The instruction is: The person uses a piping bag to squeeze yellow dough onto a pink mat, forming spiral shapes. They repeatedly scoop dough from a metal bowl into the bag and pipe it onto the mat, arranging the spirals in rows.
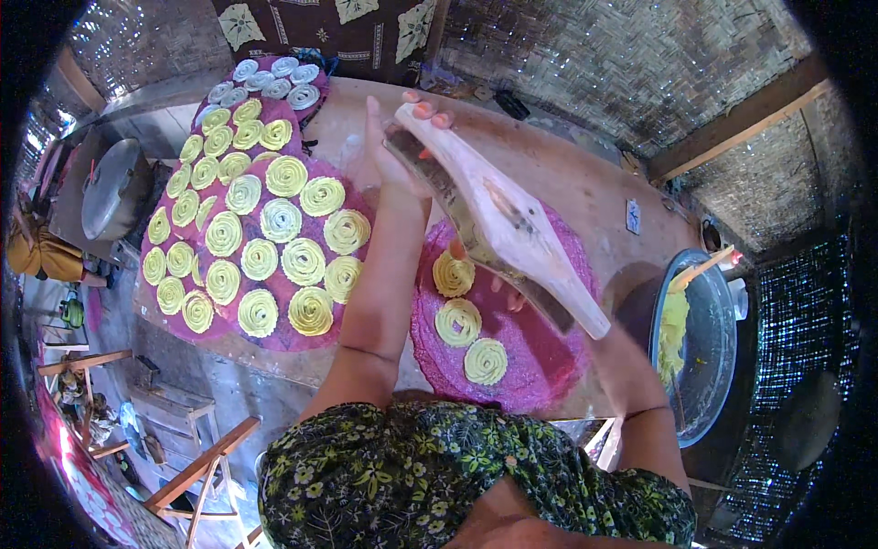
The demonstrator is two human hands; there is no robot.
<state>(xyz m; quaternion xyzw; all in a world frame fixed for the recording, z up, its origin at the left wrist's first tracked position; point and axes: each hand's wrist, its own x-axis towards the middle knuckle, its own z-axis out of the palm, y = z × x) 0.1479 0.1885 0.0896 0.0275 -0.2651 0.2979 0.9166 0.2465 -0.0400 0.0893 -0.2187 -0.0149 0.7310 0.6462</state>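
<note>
A long pale wooden press (512, 206), tapered at both ends and with small dark holes in its middle, is tilted above the table. My left hand (395, 160) grips its far end, with fingertips curling over the edge. My right hand (515, 297) holds the near end from beneath; most of it is hidden behind the wood. Below the press lies a round pink mesh mat (549, 371) bearing yellow coiled dough rosettes (485, 360) in a short curve along its left side.
Left on the wooden table (540, 151), more pink mats (315, 178) carry many yellow rosettes, with white ones (302, 96) behind. At right stands a large basin (718, 352) with yellow dough (673, 334) and a wooden stick. A lidded pot (114, 192) sits far left.
</note>
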